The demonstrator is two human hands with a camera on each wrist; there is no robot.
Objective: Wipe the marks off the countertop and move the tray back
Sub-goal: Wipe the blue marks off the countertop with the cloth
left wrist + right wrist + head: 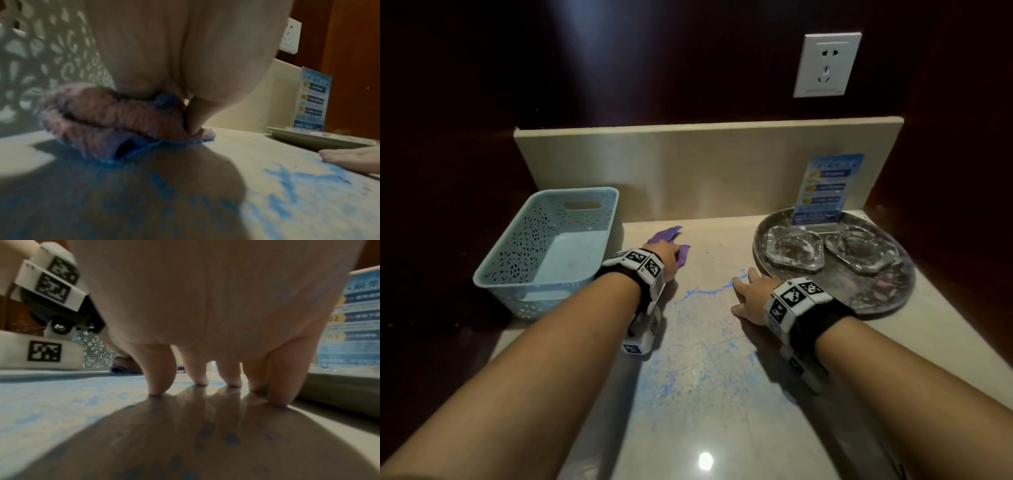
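Observation:
Blue smeared marks (705, 346) cover the middle of the beige countertop (722, 428). My left hand (666, 260) presses a bunched purple cloth (666, 235) onto the counter at the far edge of the marks. In the left wrist view the cloth (115, 123) is crumpled under the palm, and the thumb (194, 116) digs into it. My right hand (748, 296) rests on the counter with fingers spread, and its fingertips (158, 389) touch the surface. It holds nothing. The round grey tray (887, 303) lies just right of that hand.
Two glass ashtrays (794, 251) and a blue sign card (825, 192) stand on the tray. A pale blue perforated basket (517, 291) sits at the left, close to my left wrist. A low backsplash (705, 171) and a wall socket (825, 65) are behind.

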